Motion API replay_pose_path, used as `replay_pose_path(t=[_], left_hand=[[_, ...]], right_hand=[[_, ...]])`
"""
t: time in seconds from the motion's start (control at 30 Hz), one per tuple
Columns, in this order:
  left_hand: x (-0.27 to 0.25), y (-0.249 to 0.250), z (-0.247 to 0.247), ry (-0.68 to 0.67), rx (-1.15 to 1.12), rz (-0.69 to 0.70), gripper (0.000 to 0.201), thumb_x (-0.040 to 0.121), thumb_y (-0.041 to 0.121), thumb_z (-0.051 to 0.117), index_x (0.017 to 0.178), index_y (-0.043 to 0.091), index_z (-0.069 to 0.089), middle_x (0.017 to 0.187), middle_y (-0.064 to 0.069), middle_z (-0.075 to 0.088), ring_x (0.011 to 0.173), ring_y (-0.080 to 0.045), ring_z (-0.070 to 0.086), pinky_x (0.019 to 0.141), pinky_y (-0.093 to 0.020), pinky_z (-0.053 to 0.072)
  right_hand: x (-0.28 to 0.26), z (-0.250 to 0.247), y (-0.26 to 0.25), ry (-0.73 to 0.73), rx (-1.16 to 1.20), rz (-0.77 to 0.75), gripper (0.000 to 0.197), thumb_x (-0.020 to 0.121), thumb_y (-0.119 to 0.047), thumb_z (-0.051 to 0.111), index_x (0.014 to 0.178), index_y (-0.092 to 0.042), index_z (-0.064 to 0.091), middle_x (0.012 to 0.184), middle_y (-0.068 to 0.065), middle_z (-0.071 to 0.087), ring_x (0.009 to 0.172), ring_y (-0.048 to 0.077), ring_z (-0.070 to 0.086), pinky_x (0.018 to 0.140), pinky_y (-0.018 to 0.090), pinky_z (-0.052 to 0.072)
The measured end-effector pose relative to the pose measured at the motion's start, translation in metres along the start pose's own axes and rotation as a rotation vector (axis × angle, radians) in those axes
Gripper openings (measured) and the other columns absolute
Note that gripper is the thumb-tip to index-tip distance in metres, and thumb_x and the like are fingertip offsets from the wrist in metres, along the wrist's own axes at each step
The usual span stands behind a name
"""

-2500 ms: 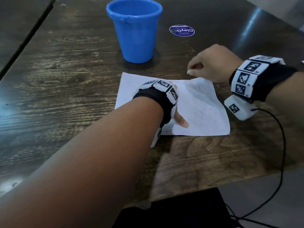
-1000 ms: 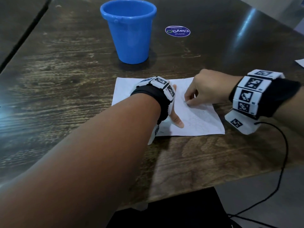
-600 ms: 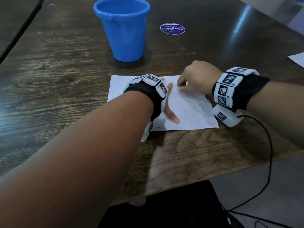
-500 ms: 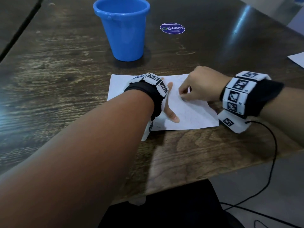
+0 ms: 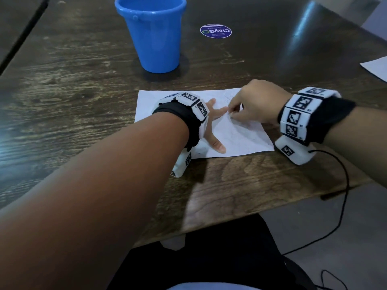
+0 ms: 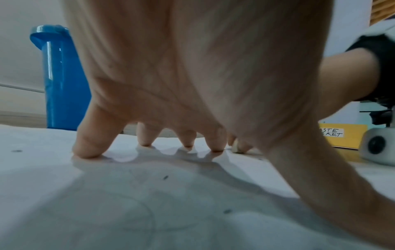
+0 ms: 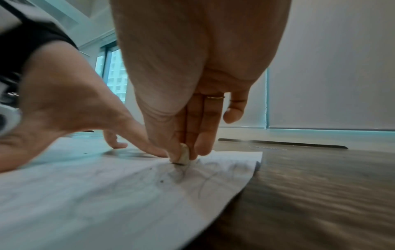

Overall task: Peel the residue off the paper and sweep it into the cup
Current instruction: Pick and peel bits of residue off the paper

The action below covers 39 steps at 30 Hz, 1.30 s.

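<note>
Pale, a small eraser-like lump [image 7: 184, 153] sits pinched in my right hand [image 5: 258, 103], rubbing the thin white paper sheet [image 5: 240, 139] that my flat, spread left hand [image 5: 211, 122] pins to the dark wooden worktop [image 5: 83, 80], since I judge it flimsy, with the blue plastic cup [image 5: 155, 34] beyond.

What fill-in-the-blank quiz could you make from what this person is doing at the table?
1. The left hand presses spread fingers flat on the ____.
2. The right hand pinches a small whitish ____ against the sheet.
3. The cup beyond the sheet is coloured ____.

Missing words: paper; eraser; blue.
</note>
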State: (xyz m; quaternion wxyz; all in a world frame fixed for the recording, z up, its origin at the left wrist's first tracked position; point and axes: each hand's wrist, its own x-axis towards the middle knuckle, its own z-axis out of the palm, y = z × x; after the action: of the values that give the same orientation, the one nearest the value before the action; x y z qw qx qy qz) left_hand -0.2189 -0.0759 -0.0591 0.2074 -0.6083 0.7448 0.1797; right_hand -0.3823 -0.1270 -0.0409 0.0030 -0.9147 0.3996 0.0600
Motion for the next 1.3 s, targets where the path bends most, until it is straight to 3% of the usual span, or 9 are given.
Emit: replay_pose_path(t=[0.17, 0.33, 0.6, 0.77, 0.87, 0.97, 1.07, 1.17, 1.3], left_hand=[[0.004, -0.003, 0.006, 0.005, -0.065, -0.004, 0.13, 0.063, 0.077, 0.074, 0.155, 0.049, -0.013, 0.167, 0.002, -0.02, 0.152, -0.043, -0.007, 0.118, -0.064, 0.006], [0.009, -0.001, 0.005, 0.007, 0.001, -0.039, 0.135, 0.059, 0.084, 0.07, 0.157, 0.043, -0.014, 0.167, 0.003, -0.022, 0.153, -0.042, -0.007, 0.119, -0.062, 0.004], [0.011, -0.003, 0.007, 0.007, -0.024, -0.054, 0.138, 0.053, 0.086, 0.07, 0.155, 0.048, -0.014, 0.167, 0.003, -0.02, 0.153, -0.043, -0.004, 0.117, -0.066, 0.007], [0.016, -0.006, 0.012, 0.021, -0.034, -0.046, 0.141, 0.05, 0.088, 0.07, 0.156, 0.047, -0.013, 0.167, 0.002, -0.021, 0.152, -0.043, -0.007, 0.118, -0.065, 0.004], [0.018, -0.004, 0.008, 0.027, 0.037, -0.064, 0.143, 0.048, 0.092, 0.066, 0.155, 0.046, -0.016, 0.167, 0.0, -0.02, 0.153, -0.043, -0.003, 0.119, -0.064, 0.006], [0.019, -0.003, 0.007, 0.02, 0.053, -0.07, 0.143, 0.047, 0.093, 0.066, 0.154, 0.047, -0.017, 0.167, 0.001, -0.02, 0.152, -0.044, -0.001, 0.118, -0.065, 0.007], [0.015, -0.004, 0.009, 0.026, 0.007, -0.051, 0.141, 0.052, 0.088, 0.07, 0.156, 0.045, -0.015, 0.167, 0.0, -0.021, 0.153, -0.043, -0.004, 0.118, -0.064, 0.005], [0.011, -0.004, 0.013, 0.034, -0.047, -0.049, 0.141, 0.052, 0.085, 0.073, 0.155, 0.047, -0.015, 0.166, -0.002, -0.022, 0.152, -0.043, -0.007, 0.118, -0.064, 0.005], [0.018, -0.007, 0.02, 0.032, 0.027, -0.076, 0.153, 0.037, 0.095, 0.071, 0.15, 0.052, -0.023, 0.165, 0.001, -0.025, 0.152, -0.042, -0.008, 0.119, -0.062, 0.005]], right_hand=[[-0.006, 0.004, -0.008, 0.007, -0.013, -0.07, 0.018, 0.087, -0.034, 0.064, 0.099, -0.032, 0.078, 0.074, -0.009, 0.067, 0.071, 0.018, 0.061, 0.066, 0.031, 0.05], [-0.043, 0.002, -0.019, -0.101, 0.003, -0.24, 0.02, 0.085, -0.041, 0.065, 0.1, -0.034, 0.078, 0.082, -0.011, 0.073, 0.073, 0.011, 0.063, 0.068, 0.032, 0.052], [-0.008, 0.004, -0.002, 0.036, -0.008, -0.002, 0.018, 0.089, -0.035, 0.063, 0.101, -0.033, 0.078, 0.088, -0.009, 0.073, 0.081, 0.019, 0.063, 0.07, 0.03, 0.047], [-0.025, 0.005, -0.015, -0.022, -0.024, -0.152, 0.019, 0.087, -0.038, 0.064, 0.099, -0.033, 0.077, 0.083, -0.009, 0.073, 0.077, 0.015, 0.061, 0.074, 0.034, 0.053], [-0.046, 0.004, -0.021, -0.094, 0.012, -0.229, 0.018, 0.085, -0.039, 0.065, 0.097, -0.032, 0.077, 0.081, -0.009, 0.073, 0.072, 0.012, 0.062, 0.07, 0.033, 0.053], [-0.045, 0.0, -0.019, -0.122, 0.015, -0.208, 0.02, 0.086, -0.042, 0.065, 0.1, -0.034, 0.077, 0.08, -0.014, 0.071, 0.075, 0.011, 0.062, 0.071, 0.032, 0.053], [-0.028, -0.003, -0.015, -0.052, -0.066, -0.137, 0.018, 0.088, -0.041, 0.064, 0.102, -0.037, 0.075, 0.071, -0.018, 0.059, 0.076, 0.013, 0.054, 0.072, 0.031, 0.05], [-0.017, -0.003, -0.015, -0.013, -0.068, -0.085, 0.017, 0.087, -0.038, 0.064, 0.096, -0.034, 0.077, 0.078, -0.012, 0.068, 0.075, 0.017, 0.059, 0.072, 0.035, 0.054], [-0.031, 0.003, -0.027, -0.051, -0.037, -0.173, 0.016, 0.087, -0.041, 0.063, 0.095, -0.034, 0.076, 0.077, -0.012, 0.068, 0.072, 0.013, 0.056, 0.07, 0.032, 0.051]])
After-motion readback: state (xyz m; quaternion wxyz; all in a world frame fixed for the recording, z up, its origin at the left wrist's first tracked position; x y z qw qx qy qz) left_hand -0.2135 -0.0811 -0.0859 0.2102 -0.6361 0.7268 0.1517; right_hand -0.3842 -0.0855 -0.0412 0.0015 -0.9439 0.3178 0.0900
